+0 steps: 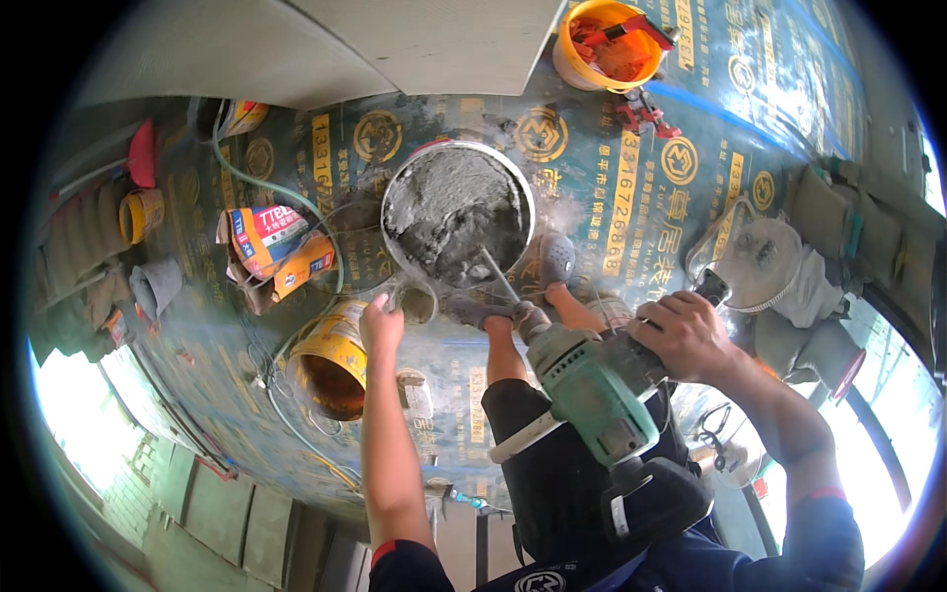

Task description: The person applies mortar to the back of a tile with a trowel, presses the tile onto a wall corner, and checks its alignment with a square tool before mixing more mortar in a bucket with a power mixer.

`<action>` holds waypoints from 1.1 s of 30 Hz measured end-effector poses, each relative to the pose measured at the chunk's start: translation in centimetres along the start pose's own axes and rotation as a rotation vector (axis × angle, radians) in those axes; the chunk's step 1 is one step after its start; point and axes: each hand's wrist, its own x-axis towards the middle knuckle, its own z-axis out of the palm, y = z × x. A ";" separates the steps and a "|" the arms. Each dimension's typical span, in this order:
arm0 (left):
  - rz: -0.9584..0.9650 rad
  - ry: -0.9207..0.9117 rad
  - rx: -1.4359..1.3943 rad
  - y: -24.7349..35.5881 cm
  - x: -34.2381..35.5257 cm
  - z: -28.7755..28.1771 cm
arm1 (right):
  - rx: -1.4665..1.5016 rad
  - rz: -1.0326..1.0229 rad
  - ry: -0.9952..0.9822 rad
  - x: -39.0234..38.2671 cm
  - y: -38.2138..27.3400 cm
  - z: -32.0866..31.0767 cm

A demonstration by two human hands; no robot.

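Observation:
A white bucket (531, 212) of wet grey mortar (459, 202) stands on the floor in front of my feet. The thin shaft of a green electric mixing drill (597, 395) runs down into the mortar. My right hand (681, 335) is wrapped round the drill's dark handle, and the drill body tilts across my lap. My left hand (382, 324) is closed at the near left of the bucket, by the side of a small grey, mortar-coated cup (418, 304). Its fingers appear to grip the cup's handle, partly hidden.
A yellow bucket (340, 340) lies tipped left of my left forearm. Beyond it sit a torn orange-and-blue bag (281, 252) and a looping hose (264, 185). An orange bucket with tools (564, 54) stands far right. A whitish round bucket (760, 261) is at right, pliers (712, 434) below it.

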 end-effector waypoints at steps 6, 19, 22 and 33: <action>-0.013 0.183 -0.414 -8.5 -6.4 -2.9 | -0.128 0.044 -0.045 0.3 -0.8 0.3; -0.444 0.539 -1.405 -30.2 -13.2 -6.8 | -0.346 0.112 -0.102 0.9 -3.6 0.3; -0.098 0.661 -0.744 -38.6 -9.1 0.8 | -0.365 0.159 -0.154 0.9 -3.1 0.7; -0.448 0.398 -1.979 -42.0 -2.8 10.8 | -0.469 0.200 -0.304 -1.1 -0.3 0.6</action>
